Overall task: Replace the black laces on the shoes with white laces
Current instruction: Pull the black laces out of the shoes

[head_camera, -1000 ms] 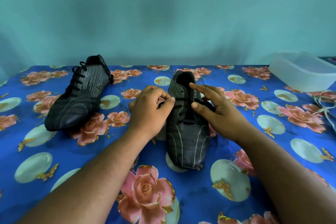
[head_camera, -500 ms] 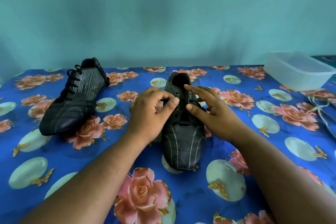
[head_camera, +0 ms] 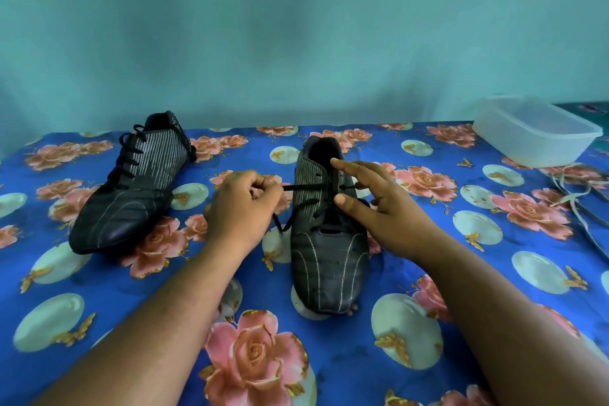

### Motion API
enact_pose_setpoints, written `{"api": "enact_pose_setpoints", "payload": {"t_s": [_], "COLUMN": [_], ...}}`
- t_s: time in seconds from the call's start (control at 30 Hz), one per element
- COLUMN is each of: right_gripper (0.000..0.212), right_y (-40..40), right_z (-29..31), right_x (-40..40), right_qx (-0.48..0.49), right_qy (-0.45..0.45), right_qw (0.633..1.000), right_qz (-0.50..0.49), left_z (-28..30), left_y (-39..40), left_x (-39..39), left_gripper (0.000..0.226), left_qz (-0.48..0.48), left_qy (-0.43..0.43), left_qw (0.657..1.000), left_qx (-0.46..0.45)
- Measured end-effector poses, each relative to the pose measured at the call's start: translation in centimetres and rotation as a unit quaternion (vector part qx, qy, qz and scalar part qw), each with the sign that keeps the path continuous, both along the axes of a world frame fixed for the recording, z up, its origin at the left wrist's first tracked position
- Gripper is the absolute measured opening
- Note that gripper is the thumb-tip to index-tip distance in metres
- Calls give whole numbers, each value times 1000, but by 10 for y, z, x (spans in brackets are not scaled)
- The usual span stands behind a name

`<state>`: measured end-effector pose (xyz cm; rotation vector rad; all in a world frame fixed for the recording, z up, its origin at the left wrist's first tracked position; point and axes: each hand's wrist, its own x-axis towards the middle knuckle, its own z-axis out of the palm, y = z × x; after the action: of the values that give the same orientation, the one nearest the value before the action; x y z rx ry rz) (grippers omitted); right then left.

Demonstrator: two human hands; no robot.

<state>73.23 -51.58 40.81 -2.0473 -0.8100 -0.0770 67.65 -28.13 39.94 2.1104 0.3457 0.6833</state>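
Head view: the left hand (head_camera: pixel 242 208) pinches the black lace (head_camera: pixel 306 187), drawing it sideways out of the near shoe (head_camera: pixel 328 241); the right hand (head_camera: pixel 379 208), fingers straight, steadies the shoe. White laces (head_camera: pixel 573 198) wait at right.

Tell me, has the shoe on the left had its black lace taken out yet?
No, the left shoe has its black lace fully threaded.

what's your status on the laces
Left hand pinching black lace, drawn out sideways. Right hand steadying near shoe. Nothing blocking.
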Motion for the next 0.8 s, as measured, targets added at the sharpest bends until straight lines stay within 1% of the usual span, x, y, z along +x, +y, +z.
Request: {"api": "enact_pose_setpoints", "payload": {"t_s": [0.03,0.1,0.13,0.2,0.27,0.33,0.4,0.53,0.6,0.7,0.8], "right_gripper": [53,53,54,54,54,54,54,54,56,58,53], "right_y": [0,0,0,0,0,0,1,0,-1,-7,-15], "right_z": [0,0,0,0,0,1,1,2,4,6,12], "right_x": [0,0,0,0,0,0,0,-2,-3,0,3], "right_qx": [1,0,-2,-4,-3,-2,-1,6,3,-9,-43], "right_qy": [0,1,0,-2,-5,-7,-3,12,27,62,88], "right_qw": [1000,1000,1000,1000,1000,1000,1000,1000,1000,997,991], "right_qz": [0,-2,-3,-4,-4,-4,-2,1,-2,-44,-91], "left_z": [0,0,0,-1,-1,-1,0,-1,-2,-2,2], "left_y": [-1,-5,-9,-19,-26,-27,-24,-14,-11,-8,-8], "left_x": [-1,-2,-3,-3,-3,-3,-3,-1,-1,-2,-4], "left_gripper": [30,45,50,45,33,26,25,24,24,27,28], "left_qz": [-19,-75,-93,-121,-129,-121,-102,-77,-66,-60,-41], "left_qy": [-10,-34,-44,-65,-83,-86,-79,-52,-42,-37,-39], "left_qw": [1000,996,995,988,984,984,988,995,997,998,998], "left_qx": [-8,-22,1,74,93,99,85,19,11,-8,-24]}}
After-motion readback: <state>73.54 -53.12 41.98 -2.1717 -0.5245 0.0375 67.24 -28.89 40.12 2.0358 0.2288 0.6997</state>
